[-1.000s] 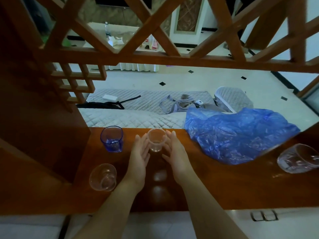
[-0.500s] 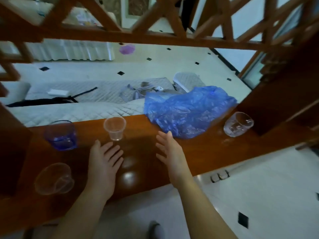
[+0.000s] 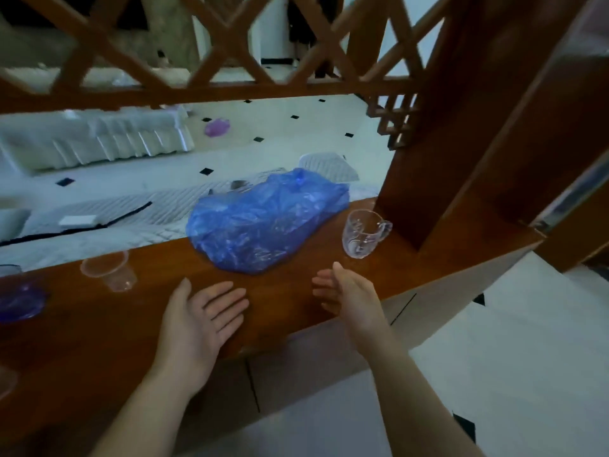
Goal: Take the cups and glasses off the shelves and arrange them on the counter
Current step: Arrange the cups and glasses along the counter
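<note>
A clear glass mug with a handle stands upright on the wooden counter, at its right end beside a wooden post. A small clear plastic cup stands further left. At the left edge is a blue glass, partly cut off. Only a sliver of another clear cup shows at the lower left edge. My left hand hovers over the counter, fingers straight, holding nothing. My right hand is also empty and open, a little short of the mug.
A crumpled blue plastic bag lies on the counter between the plastic cup and the mug. A wooden lattice hangs overhead. The thick wooden post bounds the counter's right end. Beyond the counter lie a quilted mat and tiled floor.
The view has swung right. Both hands left the small plastic cup and moved right along the counter; the right hand now is near the glass mug.
</note>
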### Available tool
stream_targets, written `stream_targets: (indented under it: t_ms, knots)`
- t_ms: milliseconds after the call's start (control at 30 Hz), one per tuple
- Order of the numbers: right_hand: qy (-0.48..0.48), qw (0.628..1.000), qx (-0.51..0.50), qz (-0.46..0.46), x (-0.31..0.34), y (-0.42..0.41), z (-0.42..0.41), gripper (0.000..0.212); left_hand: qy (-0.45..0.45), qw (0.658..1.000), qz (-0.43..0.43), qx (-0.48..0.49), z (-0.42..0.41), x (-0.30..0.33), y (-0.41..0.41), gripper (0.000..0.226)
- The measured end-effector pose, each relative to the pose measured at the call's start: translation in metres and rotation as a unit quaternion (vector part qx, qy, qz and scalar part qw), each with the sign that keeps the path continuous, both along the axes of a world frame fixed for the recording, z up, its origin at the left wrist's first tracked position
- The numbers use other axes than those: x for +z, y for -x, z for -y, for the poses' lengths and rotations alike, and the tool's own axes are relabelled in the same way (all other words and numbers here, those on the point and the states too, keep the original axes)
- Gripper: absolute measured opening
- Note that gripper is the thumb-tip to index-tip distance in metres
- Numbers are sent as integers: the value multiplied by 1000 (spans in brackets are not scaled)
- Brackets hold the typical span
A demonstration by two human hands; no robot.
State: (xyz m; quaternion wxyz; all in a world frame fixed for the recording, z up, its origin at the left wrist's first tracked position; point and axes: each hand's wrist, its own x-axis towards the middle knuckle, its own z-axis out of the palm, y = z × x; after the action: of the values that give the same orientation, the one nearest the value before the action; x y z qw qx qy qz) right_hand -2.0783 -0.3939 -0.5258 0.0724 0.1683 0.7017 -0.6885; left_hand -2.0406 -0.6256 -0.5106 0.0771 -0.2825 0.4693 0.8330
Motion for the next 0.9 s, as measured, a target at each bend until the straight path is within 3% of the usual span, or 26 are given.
stream_targets:
  t_ms: [167,267,433,500,900]
  knots:
    - [17,999,-32,11,-3,35,-99,35,4,999,9,44,-60,-3,-3,66]
    - [-27,999,-26,-2,-10,65,-137,26,11,998,9,65,-83,-5,-7,66]
    - [-134,987,57,-65,-22,111,-164,50,32,995,3,94,-96,-1,-14,67]
    - [-152,981,92,-84,-24,124,-167,51,43,993,3,111,-95,4,-15,67]
    - [-178,959,128,-181,-38,122,-175,16,105,983,2,149,-92,22,-15,69]
